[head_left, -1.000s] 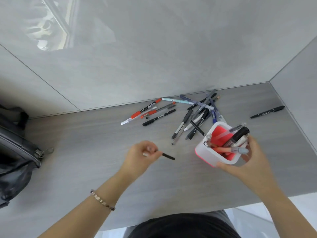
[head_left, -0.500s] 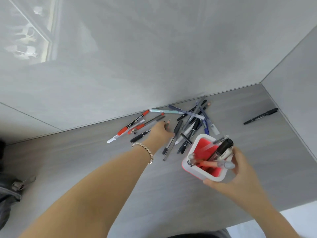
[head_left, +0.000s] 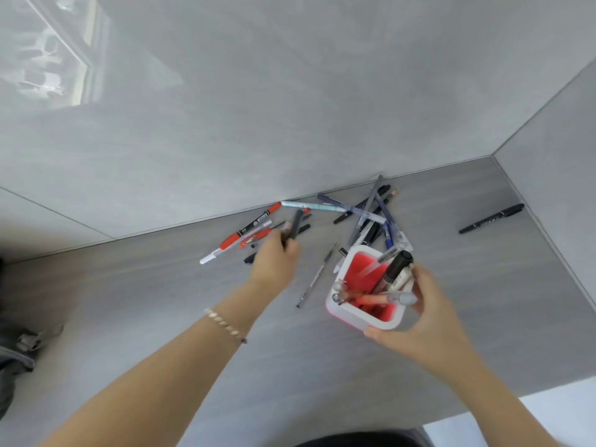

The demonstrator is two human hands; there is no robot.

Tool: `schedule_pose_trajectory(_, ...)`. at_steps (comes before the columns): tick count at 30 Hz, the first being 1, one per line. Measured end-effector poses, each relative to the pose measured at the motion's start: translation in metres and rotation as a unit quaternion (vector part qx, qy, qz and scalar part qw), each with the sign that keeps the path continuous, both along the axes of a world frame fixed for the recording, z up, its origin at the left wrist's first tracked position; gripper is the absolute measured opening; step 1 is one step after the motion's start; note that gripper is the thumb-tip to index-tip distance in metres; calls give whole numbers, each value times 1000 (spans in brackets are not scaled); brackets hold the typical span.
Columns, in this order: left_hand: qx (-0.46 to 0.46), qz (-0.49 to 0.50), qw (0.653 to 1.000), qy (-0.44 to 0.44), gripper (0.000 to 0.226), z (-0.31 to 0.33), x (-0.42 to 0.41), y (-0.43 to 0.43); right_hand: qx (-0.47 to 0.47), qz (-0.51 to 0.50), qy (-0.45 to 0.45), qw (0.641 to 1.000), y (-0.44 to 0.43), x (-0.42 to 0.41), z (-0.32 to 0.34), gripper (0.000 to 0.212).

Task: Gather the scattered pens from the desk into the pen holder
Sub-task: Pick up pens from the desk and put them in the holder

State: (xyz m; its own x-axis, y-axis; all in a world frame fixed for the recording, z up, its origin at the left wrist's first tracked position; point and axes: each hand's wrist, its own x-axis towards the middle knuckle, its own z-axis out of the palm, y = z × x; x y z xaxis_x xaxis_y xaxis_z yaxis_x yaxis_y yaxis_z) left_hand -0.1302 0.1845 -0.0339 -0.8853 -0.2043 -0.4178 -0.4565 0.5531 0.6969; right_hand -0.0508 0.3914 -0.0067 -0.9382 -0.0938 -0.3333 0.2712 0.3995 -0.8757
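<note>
My left hand [head_left: 276, 257] is closed around a dark grey pen [head_left: 294, 224] and holds it lifted above the desk, blurred by motion. My right hand [head_left: 419, 321] grips the white pen holder [head_left: 361, 317] with its red inside, tilted toward me; several pens and a black marker [head_left: 395, 272] stand in it. A pile of scattered pens [head_left: 371, 214] lies by the back wall behind the holder. A red-and-white marker [head_left: 240, 233] lies left of my left hand. A thin grey pen [head_left: 317, 274] lies between my hands. A lone black marker [head_left: 491, 218] lies far right.
The grey desk [head_left: 161, 301] meets a glossy back wall [head_left: 290, 108] and a right side wall [head_left: 554, 162]. A dark bag with a zipper pull [head_left: 19, 353] sits at the left edge. The desk's front edge runs at the lower right.
My left hand reached into the pile, closed on a dark pen and lifted it. The holder in my right hand stayed about where it was. The view shifted to the right.
</note>
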Motion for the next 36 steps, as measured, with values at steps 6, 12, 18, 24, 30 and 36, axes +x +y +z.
schedule_pose_trajectory(6, 280, 110, 919, 254, 26, 94, 53, -37, -33, 49, -22, 998, -28, 10, -6, 84)
schedule_pose_trajectory(12, 322, 2, 889, 326, 35, 89, 101, -26, -63, 125, -30, 990, -66, 23, -23, 84)
schedule_pose_trajectory(18, 130, -16, 983, 132, 51, 47, 114, -16, -41, 136, 9, 990, -70, 25, -33, 76)
schedule_pose_trajectory(24, 33, -132, 968, 213, 54, 41, 122, -32, -23, 143, 26, 989, -70, 27, -33, 76)
schedule_pose_trajectory(30, -94, -322, 927, 168, 46, 36, 114, -29, -17, 146, 26, 989, -69, 28, -35, 82)
schedule_pose_trajectory(36, 119, -103, 985, 68, 35, 28, 56, -43, -24, 135, 4, 991, -56, 30, -37, 80)
